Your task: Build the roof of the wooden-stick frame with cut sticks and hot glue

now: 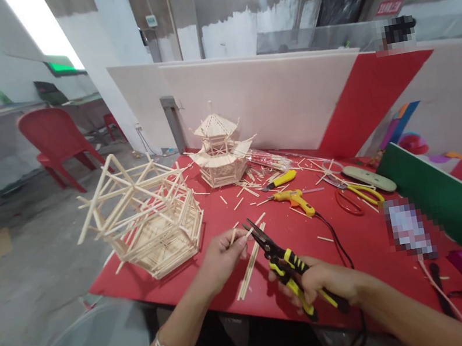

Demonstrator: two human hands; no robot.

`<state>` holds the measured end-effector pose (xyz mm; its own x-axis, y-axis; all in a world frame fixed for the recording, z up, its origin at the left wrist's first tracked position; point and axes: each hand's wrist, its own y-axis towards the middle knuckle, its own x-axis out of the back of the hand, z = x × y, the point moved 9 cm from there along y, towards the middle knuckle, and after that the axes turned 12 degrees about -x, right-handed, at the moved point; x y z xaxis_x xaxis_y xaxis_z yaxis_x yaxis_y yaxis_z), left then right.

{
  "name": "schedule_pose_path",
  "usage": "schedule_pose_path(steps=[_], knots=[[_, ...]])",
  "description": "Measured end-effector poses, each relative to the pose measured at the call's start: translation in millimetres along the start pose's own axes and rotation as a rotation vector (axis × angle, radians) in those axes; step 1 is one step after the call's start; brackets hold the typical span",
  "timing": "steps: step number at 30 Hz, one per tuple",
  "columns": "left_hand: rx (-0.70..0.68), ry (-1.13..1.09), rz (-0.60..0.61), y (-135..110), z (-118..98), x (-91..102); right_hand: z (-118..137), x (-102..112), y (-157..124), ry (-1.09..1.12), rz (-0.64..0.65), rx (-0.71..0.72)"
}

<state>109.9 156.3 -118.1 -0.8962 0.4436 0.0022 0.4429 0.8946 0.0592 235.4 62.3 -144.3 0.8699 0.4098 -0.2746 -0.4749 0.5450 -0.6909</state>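
Note:
My left hand [230,250] pinches thin wooden sticks [248,232] between thumb and fingers. My right hand [316,285] is wrapped round the black and yellow handles of a pair of pliers-like cutters [270,249]. The jaws of the cutters are parted at the stick beside my left fingertips. Below them, several long sticks [249,270] lie on the red tabletop. To the left of my left hand stands a large open framework of sticks [153,215]. Behind it sits a smaller pagoda model [219,151] with tiered roofs.
A yellow glue gun [297,197] with a black cord and a yellow utility knife [280,180] lie beyond my right hand. Scissors [361,195] rest further right. A green board [451,192] edges the right side. Stick offcuts litter the red table [358,246].

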Motion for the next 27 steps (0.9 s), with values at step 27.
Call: schedule_pose_path(steps=[27], knots=[[0.053,0.978,-0.08,32,26,44.4,119,120,49,-1.177,-0.808,-0.083]])
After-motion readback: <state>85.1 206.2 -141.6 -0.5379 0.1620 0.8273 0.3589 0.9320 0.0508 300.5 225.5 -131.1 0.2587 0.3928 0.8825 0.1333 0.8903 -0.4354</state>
